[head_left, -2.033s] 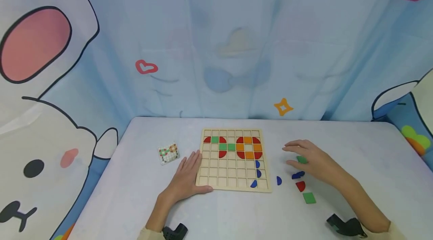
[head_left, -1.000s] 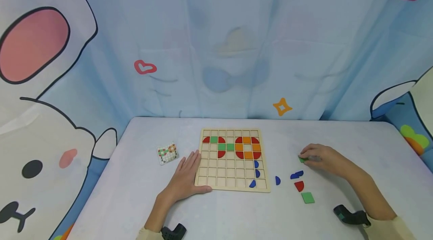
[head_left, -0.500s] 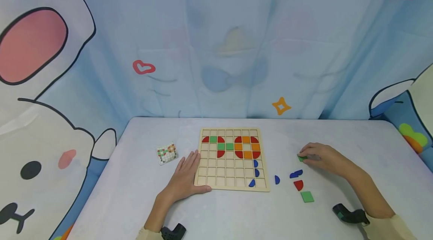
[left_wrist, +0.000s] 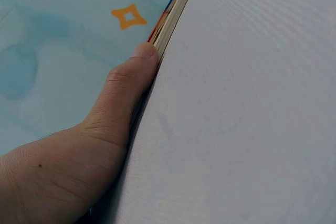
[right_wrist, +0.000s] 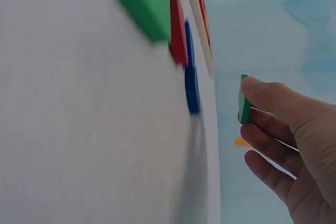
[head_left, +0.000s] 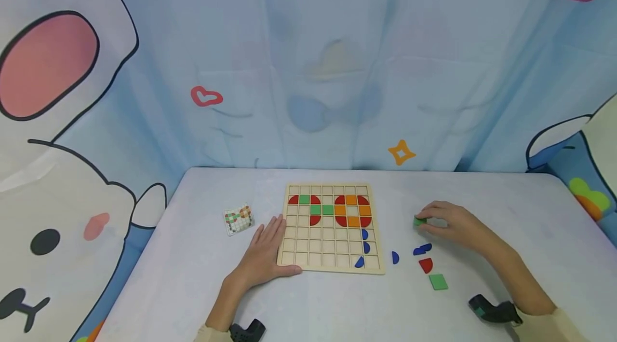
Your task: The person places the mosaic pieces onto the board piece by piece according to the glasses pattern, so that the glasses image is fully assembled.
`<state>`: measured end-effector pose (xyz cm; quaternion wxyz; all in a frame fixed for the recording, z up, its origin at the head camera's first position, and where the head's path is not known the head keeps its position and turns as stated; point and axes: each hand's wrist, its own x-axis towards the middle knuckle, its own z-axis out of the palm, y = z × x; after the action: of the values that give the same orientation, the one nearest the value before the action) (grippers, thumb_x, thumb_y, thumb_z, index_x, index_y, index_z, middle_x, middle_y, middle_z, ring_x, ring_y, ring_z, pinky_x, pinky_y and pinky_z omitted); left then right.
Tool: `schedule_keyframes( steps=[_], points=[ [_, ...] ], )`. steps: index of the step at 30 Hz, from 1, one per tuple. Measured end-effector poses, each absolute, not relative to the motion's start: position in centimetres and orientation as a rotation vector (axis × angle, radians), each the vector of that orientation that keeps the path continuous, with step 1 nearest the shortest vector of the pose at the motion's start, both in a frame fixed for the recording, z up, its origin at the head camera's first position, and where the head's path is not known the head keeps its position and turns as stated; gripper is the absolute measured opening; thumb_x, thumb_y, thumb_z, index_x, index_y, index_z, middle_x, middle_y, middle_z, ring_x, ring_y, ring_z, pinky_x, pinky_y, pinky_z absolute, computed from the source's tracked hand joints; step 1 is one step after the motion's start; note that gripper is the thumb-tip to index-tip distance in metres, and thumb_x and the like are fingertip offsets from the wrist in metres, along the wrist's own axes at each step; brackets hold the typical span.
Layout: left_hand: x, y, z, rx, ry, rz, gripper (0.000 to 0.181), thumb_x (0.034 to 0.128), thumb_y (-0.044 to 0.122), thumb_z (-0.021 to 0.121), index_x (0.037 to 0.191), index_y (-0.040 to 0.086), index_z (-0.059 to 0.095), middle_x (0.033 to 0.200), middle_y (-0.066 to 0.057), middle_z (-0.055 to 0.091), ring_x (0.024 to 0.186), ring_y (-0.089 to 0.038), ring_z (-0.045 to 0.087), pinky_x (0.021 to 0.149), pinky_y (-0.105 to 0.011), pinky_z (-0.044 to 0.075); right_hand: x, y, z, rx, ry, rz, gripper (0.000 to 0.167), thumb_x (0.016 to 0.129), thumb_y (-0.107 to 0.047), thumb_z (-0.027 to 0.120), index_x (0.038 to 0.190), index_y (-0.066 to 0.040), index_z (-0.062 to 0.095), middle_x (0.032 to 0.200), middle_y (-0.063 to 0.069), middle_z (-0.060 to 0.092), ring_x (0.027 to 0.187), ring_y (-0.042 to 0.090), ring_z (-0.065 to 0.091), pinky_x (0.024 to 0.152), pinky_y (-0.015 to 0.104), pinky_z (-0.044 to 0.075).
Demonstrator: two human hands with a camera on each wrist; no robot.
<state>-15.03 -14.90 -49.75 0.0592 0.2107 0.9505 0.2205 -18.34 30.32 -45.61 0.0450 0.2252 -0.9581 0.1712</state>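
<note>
A wooden grid board (head_left: 320,248) lies mid-table with red, green, orange and blue tiles in some of its squares. My left hand (head_left: 264,253) rests flat at the board's lower left corner, fingers straight along its left side. In the left wrist view the thumb (left_wrist: 123,85) touches the board's edge. To the right of the board, my right hand (head_left: 455,224) pinches a green square tile (right_wrist: 244,99) between thumb and fingertips. The right wrist view shows that tile lifted off the table.
Below the right hand lie blue half-round tiles (head_left: 422,249), a red tile (head_left: 426,265) and another green tile (head_left: 438,281). A lone blue half-round tile (head_left: 395,257) sits by the board's right side. Left of the board is a small pattern card (head_left: 238,219).
My right hand came down onto the green tile, pinched it and lifted it, then shifted a little left with it. The left hand has stayed at the board.
</note>
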Motion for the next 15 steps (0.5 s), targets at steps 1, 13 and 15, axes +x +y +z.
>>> schedule_keyframes(
  steps=[1,13,15],
  points=[
    [-15.0,-14.9,-49.8,0.637,2.878,0.669,0.117,0.0752,0.071,0.065,0.156,0.007,0.011,0.165,-0.007,0.010,0.154,-0.023,0.006,0.124,-0.050,0.009,-18.2,29.7,-45.5,0.684,-2.921,0.527,0.024,0.078,-0.019,0.080,0.102,-0.018,0.075,0.098,-0.004,0.069,0.093,0.018,0.064,0.080,0.038,0.059],
    [-15.0,-15.0,-49.8,0.630,2.877,0.668,0.116,0.0753,0.072,0.064,0.156,0.007,0.011,0.165,-0.006,0.009,0.154,-0.022,0.006,0.124,-0.050,0.008,-18.9,18.2,-43.0,0.873,-2.826,0.557,0.026,0.082,-0.028,0.078,0.105,-0.018,0.074,0.104,0.000,0.068,0.097,0.017,0.063,0.082,0.036,0.058],
    [-15.0,-15.0,-49.9,0.635,2.879,0.664,0.116,0.0756,0.073,0.063,0.156,0.007,0.011,0.165,-0.006,0.009,0.154,-0.022,0.006,0.124,-0.049,0.008,-19.6,16.0,-42.8,0.950,-2.788,0.558,0.026,0.083,-0.028,0.076,0.106,-0.016,0.074,0.106,0.001,0.068,0.097,0.018,0.064,0.079,0.035,0.058]
  ],
)
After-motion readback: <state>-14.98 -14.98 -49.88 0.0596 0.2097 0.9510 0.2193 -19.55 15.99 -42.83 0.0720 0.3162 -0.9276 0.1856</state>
